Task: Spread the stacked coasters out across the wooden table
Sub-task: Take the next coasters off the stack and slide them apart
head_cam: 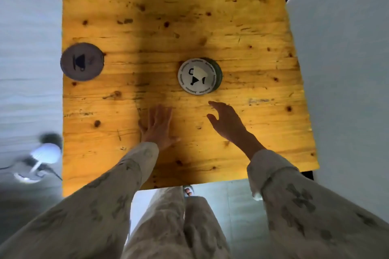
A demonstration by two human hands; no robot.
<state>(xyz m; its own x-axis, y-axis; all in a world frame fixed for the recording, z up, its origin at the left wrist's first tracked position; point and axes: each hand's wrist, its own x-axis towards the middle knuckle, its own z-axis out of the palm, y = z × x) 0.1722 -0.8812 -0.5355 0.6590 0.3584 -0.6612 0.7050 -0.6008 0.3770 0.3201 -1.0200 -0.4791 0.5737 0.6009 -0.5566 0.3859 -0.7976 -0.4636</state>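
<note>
A stack of round coasters [199,76] sits right of centre on the wooden table [168,17]; its top one is pale with a dark cup print, and darker ones show beneath at the right. One single coaster [82,61] lies flat in shadow at the table's left edge. My left hand [156,127] rests flat on the wood below and left of the stack, fingers apart, holding nothing. My right hand [226,121] hovers just below the stack, fingers spread and empty, its fingertips a short way from the stack's near rim.
A white surface [347,69] borders the table on the right and pale floor [27,69] on the left. A white object with a cable [45,154] lies on the floor at lower left. My legs and a foot [188,191] show under the near edge.
</note>
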